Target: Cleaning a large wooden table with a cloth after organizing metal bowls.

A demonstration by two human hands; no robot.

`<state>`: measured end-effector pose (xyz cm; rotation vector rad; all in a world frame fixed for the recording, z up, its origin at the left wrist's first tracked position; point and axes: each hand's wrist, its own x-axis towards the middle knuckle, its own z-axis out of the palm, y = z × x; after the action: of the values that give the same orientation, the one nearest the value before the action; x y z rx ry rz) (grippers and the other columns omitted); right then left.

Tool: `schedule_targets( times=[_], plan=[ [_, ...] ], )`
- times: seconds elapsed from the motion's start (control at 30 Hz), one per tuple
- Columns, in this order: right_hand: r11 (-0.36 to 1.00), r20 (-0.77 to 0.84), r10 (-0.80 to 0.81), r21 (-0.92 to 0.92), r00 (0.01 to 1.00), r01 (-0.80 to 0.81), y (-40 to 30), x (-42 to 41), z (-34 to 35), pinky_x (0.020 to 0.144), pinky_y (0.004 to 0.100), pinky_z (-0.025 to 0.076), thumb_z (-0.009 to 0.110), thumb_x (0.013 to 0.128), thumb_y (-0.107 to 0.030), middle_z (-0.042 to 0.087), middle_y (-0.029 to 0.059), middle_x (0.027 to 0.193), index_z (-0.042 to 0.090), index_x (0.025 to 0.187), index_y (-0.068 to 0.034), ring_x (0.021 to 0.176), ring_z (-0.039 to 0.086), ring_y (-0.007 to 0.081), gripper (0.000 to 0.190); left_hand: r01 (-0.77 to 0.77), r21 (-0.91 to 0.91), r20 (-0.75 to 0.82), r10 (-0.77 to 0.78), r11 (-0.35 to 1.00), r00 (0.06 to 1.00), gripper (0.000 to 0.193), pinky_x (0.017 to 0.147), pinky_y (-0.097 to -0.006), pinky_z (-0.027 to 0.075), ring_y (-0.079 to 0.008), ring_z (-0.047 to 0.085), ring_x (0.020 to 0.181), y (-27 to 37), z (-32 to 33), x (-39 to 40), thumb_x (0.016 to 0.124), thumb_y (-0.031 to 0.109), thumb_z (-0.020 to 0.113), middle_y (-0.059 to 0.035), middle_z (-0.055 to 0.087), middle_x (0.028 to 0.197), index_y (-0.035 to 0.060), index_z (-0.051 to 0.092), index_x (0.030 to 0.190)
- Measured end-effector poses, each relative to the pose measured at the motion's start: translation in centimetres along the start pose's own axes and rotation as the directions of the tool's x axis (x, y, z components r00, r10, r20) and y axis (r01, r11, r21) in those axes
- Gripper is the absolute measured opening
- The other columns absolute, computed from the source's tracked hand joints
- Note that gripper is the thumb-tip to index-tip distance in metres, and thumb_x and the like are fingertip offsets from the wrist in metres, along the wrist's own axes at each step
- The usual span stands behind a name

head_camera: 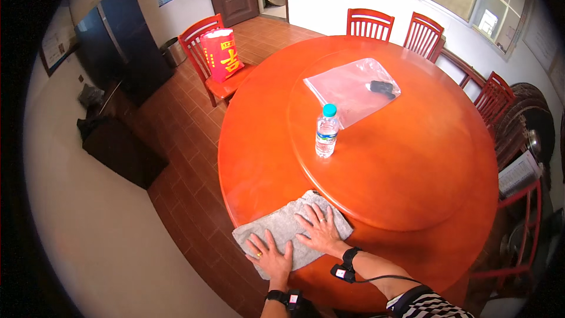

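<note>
A grey cloth (289,225) lies spread flat on the near left part of a round wooden table (260,159), its left corner at the table's edge. My left hand (271,256) rests palm down on the cloth's left part, fingers spread. To its right, my right hand (320,229) lies on the cloth's right part, also palm down with spread fingers. Each wrist wears a black strap with a small device. Beyond the cloth, a clear plastic bottle (326,137) with a teal cap stands upright on the raised round turntable (388,163).
Behind the bottle lies a clear plastic bag (353,90) with a black object (382,88) at its right side. A red printed bag (220,55) stands on a wooden chair (194,37) at the table's left. More chairs (370,24) stand around the far and right sides.
</note>
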<state>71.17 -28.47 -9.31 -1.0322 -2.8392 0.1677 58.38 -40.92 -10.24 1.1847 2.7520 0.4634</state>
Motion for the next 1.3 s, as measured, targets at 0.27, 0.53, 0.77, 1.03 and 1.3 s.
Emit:
schedule_targets(
  times=[0.27, 0.53, 0.77, 1.03, 1.3],
  plan=[
    [0.989, -0.071, 0.13, 0.082, 0.989, -0.124, -1.3, 2.4, 0.1, 0.106, 0.0697, 0.008, 0.049, 0.09, -0.051, 0.023, 0.0212, 0.151, 0.034, 0.145, -0.017, 0.141, 0.015, 0.0403, 0.067, -0.054, 0.0, 0.018, 0.054, 0.999, 0.998, 0.079, 0.106, -0.0703, 0.009, -0.0378, 0.005, 0.146, -0.2, -1.3, 3.5, 0.081, 0.057, 0.06, -0.016, 0.014, 0.157, 0.0196, 0.037, 0.146],
    [0.976, -0.091, 0.208, 0.093, 0.974, -0.199, -1.5, 3.4, 0.0, 0.106, 0.07, 0.006, 0.049, 0.09, -0.051, 0.023, 0.0223, 0.151, 0.033, 0.146, -0.015, 0.141, 0.015, 0.0414, 0.069, -0.134, 0.001, -0.017, 0.134, 0.991, 0.991, 0.079, 0.106, -0.0697, 0.011, -0.0396, 0.009, 0.145, -0.1, -1.2, 5.7, 0.079, 0.059, 0.06, -0.0183, 0.018, 0.156, 0.0195, 0.041, 0.144],
    [0.962, -0.126, 0.258, 0.128, 0.958, -0.243, -2.2, 5.0, -1.2, 0.106, 0.0703, 0.005, 0.046, 0.091, -0.05, 0.021, 0.0225, 0.152, 0.032, 0.146, -0.014, 0.142, 0.014, 0.042, 0.067, -0.146, 0.036, -0.011, 0.146, 0.989, 0.989, 0.078, 0.106, -0.0684, 0.015, -0.0378, 0.007, 0.145, 0.3, -2.6, 7.8, 0.082, 0.058, 0.059, -0.0145, 0.013, 0.158, 0.0202, 0.035, 0.146],
    [0.939, -0.138, 0.326, 0.16, 0.935, -0.304, -2.8, 6.6, -2.4, 0.106, 0.0701, 0.007, 0.046, 0.092, -0.047, 0.022, 0.0224, 0.152, 0.032, 0.146, -0.013, 0.141, 0.014, 0.0416, 0.065, -0.209, 0.035, -0.049, 0.211, 0.977, 0.976, 0.078, 0.107, -0.068, 0.016, -0.0385, 0.009, 0.145, 0.8, -3.5, 10.9, 0.079, 0.056, 0.062, -0.0154, 0.016, 0.157, 0.0204, 0.039, 0.145],
    [0.93, -0.139, 0.36, 0.129, 0.922, -0.344, -2.1, 7.3, -3.1, 0.106, 0.0702, 0.008, 0.045, 0.092, -0.048, 0.022, 0.0233, 0.152, 0.031, 0.147, -0.013, 0.141, 0.016, 0.0424, 0.066, -0.233, 0.047, -0.025, 0.234, 0.971, 0.972, 0.076, 0.108, -0.0666, 0.014, -0.037, 0.009, 0.145, 2.1, -3.9, 12.6, 0.08, 0.056, 0.061, -0.0145, 0.017, 0.157, 0.0214, 0.039, 0.145]
  ],
)
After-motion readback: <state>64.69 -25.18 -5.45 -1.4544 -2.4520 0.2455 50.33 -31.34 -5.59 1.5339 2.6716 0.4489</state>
